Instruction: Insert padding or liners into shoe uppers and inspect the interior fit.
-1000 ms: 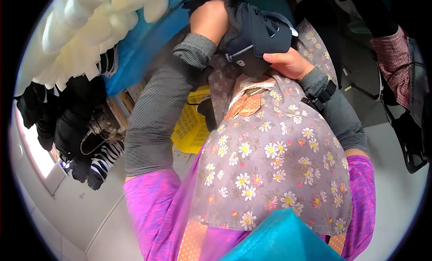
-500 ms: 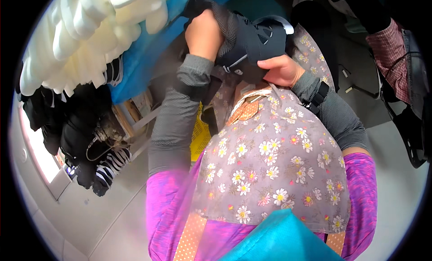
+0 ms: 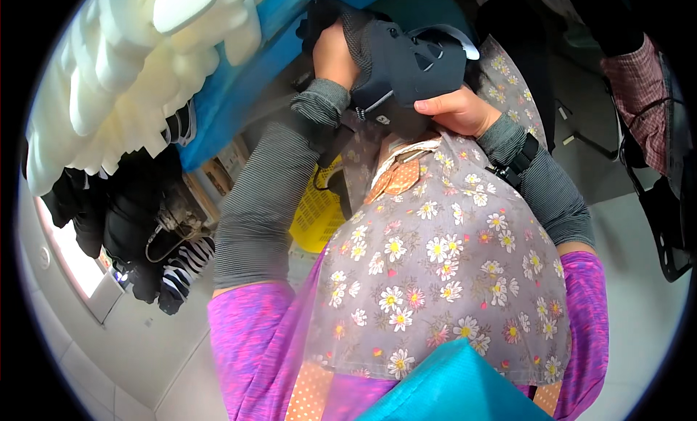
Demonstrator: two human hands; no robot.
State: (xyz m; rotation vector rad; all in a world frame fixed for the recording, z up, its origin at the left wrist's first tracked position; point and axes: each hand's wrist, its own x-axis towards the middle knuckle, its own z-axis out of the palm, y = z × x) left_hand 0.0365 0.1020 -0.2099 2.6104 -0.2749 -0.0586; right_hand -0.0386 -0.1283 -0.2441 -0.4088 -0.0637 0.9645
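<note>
Up in front of my apron I have a black fabric piece (image 3: 410, 69) with a mesh part, a grey piped edge, small triangular patches and a pale strip along its far right edge. My left hand (image 3: 336, 58) is tucked into the mesh end at its left, so the fabric hides the fingers. At the lower right edge, my right hand (image 3: 457, 110) pinches the piece with the thumb on top and the other fingers underneath. Below the hands spreads my grey flowered apron (image 3: 435, 261), with an orange dotted bow (image 3: 396, 177) at its upper edge.
Many white foam shapes (image 3: 131, 65) are piled at the upper left on blue sheeting (image 3: 229, 101). Dark cloth (image 3: 141, 210) and a zebra-striped piece (image 3: 187, 265) hang below. A yellow basket (image 3: 316, 221) stands beside my left forearm. A person's checked sleeve (image 3: 635, 94) shows at the right.
My left forearm has swung outward to the left, and its hand sits deeper in the mesh. The black piece has tilted slightly. More of the yellow basket shows. My right hand keeps its hold.
</note>
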